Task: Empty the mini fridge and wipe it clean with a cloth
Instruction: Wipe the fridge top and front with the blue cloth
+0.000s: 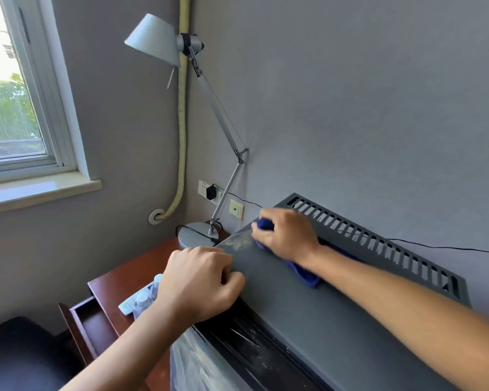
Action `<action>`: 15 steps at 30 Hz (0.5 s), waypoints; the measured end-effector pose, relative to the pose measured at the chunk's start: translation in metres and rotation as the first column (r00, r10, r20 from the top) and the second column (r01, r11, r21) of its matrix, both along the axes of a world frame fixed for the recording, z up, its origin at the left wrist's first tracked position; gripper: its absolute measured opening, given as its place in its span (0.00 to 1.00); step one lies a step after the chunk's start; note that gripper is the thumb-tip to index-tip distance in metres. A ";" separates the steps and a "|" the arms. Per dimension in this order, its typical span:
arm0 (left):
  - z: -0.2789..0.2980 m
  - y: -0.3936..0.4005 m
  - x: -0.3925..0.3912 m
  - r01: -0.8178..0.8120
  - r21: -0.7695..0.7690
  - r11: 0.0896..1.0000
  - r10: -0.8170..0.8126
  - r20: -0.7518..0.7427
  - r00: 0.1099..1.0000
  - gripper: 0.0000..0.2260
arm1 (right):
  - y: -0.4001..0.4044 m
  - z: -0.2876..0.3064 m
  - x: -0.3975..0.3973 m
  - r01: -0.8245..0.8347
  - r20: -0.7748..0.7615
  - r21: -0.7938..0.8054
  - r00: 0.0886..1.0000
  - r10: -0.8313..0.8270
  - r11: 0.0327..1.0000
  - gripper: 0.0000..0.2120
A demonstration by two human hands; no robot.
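The right hand [287,234] presses a blue cloth [304,270] against the flat top of the dark grey mini fridge [308,314], fingers curled round a bunched end of it near the top's far-left corner; the rest of the cloth trails out under the wrist toward 4 o'clock. Just at 9 o'clock of that hand lies a pale, speckled dusty patch [239,239]. The left hand [201,286], at 7 o'clock from the right, curls its fingers over the fridge top's left edge and grips it.

The top is matte and smooth. Along its back edge, at 2 o'clock of the cloth, runs a slotted vent grille [378,244] close to the grey wall. A thin black cable [435,246] crosses behind it.

At 9 o'clock of the fridge stands a reddish wooden tabletop [141,266] with an open drawer [92,324]. On it sit clear plastic bottles [148,294], a white remote [127,304] and the ribbed round base of a silver jointed lamp [153,40]. Open fridge surface stretches from the cloth toward 5 o'clock.
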State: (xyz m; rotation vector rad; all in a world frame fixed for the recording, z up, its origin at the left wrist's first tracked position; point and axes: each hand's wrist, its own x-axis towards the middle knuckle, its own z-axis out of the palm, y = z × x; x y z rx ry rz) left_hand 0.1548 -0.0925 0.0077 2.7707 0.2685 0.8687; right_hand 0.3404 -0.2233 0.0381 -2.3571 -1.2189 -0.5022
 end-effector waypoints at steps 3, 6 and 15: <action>-0.001 0.000 -0.001 -0.049 -0.078 0.996 0.054 0.060 0.997 0.16 | 0.022 0.011 0.050 0.194 -0.061 -0.061 0.978 -0.197 0.979 0.13; 0.004 0.001 0.001 -0.098 -0.215 0.972 0.118 0.085 0.989 0.16 | 0.040 0.015 0.074 0.279 -0.067 -0.130 0.955 -0.289 0.952 0.10; 0.008 -0.001 0.002 -0.070 -0.443 0.894 0.170 0.190 0.967 0.16 | 0.065 0.011 -0.025 0.076 -0.055 -0.167 0.995 -0.086 0.983 0.11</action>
